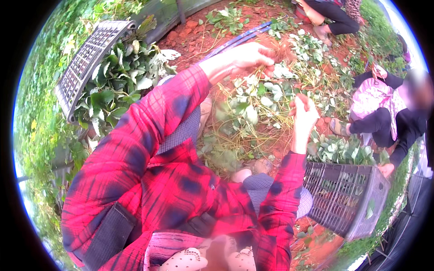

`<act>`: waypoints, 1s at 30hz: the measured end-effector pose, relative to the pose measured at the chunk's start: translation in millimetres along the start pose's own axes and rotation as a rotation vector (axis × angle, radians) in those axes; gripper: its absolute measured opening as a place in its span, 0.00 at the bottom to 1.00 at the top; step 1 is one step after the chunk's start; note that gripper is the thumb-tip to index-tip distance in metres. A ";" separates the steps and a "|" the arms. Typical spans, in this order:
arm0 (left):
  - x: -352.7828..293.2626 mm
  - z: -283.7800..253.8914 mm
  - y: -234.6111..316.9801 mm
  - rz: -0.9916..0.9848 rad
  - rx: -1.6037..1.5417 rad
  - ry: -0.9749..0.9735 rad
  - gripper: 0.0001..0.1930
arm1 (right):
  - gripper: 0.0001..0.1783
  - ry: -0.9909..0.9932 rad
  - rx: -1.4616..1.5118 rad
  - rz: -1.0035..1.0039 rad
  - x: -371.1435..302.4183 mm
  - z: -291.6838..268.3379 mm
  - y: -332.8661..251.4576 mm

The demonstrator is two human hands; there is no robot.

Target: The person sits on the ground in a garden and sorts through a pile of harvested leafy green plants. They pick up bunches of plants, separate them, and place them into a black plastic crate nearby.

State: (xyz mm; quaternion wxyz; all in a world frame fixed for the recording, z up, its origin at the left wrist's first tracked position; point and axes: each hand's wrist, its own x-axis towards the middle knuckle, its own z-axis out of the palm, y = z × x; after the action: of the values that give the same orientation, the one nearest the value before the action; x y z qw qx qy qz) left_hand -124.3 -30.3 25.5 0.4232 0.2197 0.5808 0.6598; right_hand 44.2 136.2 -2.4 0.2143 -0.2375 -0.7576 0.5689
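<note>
Red plaid shirt (181, 183) first; then right hand (305, 115), curled (gripping anything or not, I cannot tell), and, apart from it, left hand (247, 58) pinching a rooted bundle (280, 49). Beyond, loose plants (252, 114) on red soil (179, 39) seem still left; leaves (339, 151) at the right-side crate (373, 192)'s upper edge look done.

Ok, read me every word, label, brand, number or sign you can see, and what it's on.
None can be read.
Left crate and right crate: no lettering I can make out.
Blue strips: pale specks, too small and blurred to tell whether they are text.
Cut plants: no tag visible.
</note>
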 end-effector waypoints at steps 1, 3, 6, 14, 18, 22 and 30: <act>-7.1 6.9 0.4 -0.038 -0.073 -0.030 0.25 | 0.11 -0.010 0.032 -0.015 1.0 -0.6 -17.3; -4.7 14.7 -6.6 -0.009 -0.044 -0.095 0.26 | 0.10 0.067 0.101 -0.064 -2.4 -2.5 -37.4; -7.6 28.4 -4.3 0.011 0.091 -0.083 0.25 | 0.15 0.159 0.185 -0.094 -4.2 -5.9 -42.4; -14.1 48.9 -13.0 0.306 0.689 -0.087 0.17 | 0.17 -0.128 0.258 0.006 6.9 25.2 -26.7; -3.4 53.4 -26.6 0.162 0.589 -0.113 0.18 | 0.10 -0.006 0.328 0.157 22.0 20.8 -0.5; 3.1 50.7 -45.8 0.043 0.490 -0.018 0.16 | 0.09 0.084 0.099 0.180 26.2 27.7 24.1; 1.2 12.1 -13.6 -0.131 -0.618 -0.069 0.16 | 0.11 0.018 -0.257 0.351 2.4 -41.2 177.4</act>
State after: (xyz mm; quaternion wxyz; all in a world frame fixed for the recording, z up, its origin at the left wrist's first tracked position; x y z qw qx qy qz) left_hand -111.4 -22.7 15.1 0.5309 0.0650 0.3513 0.7684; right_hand 87.4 211.5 -162.5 0.0868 -0.3962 -0.7690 0.4941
